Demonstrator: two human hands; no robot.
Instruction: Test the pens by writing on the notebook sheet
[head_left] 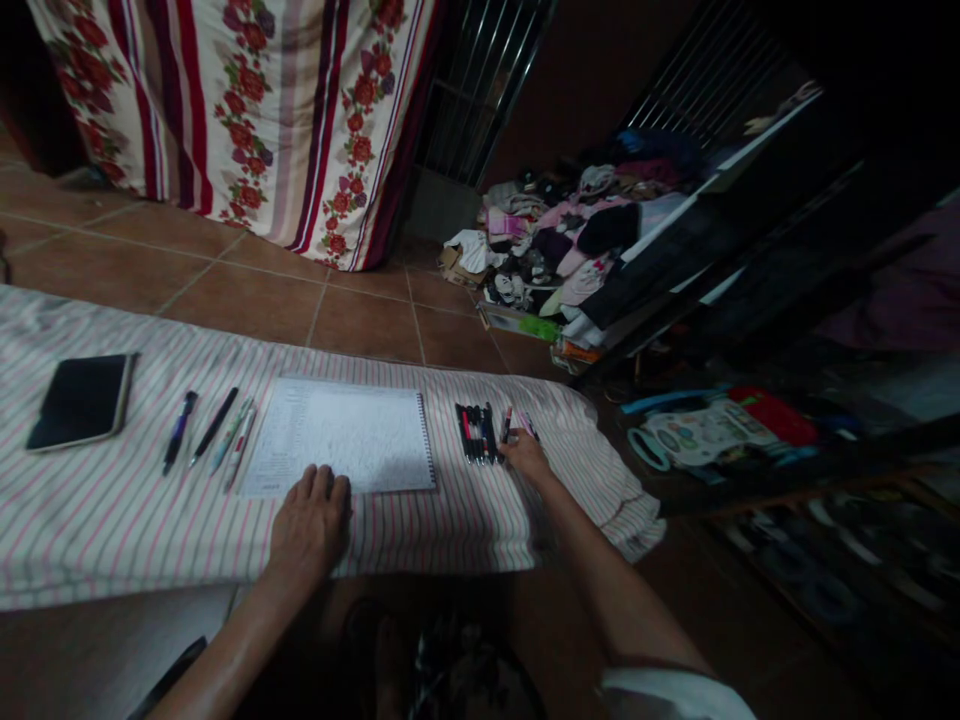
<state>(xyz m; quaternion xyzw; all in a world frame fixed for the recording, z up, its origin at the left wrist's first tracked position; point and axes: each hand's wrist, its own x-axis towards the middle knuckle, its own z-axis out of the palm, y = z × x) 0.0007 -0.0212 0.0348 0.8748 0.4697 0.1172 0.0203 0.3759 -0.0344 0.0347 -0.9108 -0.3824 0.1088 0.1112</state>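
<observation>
My left hand (pixel 309 522) lies palm down on the lower edge of a spiral notebook (pixel 367 432), fingers stretched out. The notebook is open to a white page, its coil on the right side. To the right, my right hand (pixel 528 457) has its fingertips closed at the lower end of a dark pen (pixel 507 424). A pinkish pen (pixel 529 426) lies just beyond that hand, partly hidden by it. Close to its left is a tight row of several pens (pixel 478 434), mostly black, one with red.
A striped cloth (pixel 465 530) covers the low table. At left lie a purple-black pen (pixel 178 434), a black pen (pixel 214 426), two light pens (pixel 237 446) and a dark-screened tablet (pixel 82 400). Behind are a tiled floor (pixel 367 310), floral curtain (pixel 247 120) and clothes pile (pixel 562 230).
</observation>
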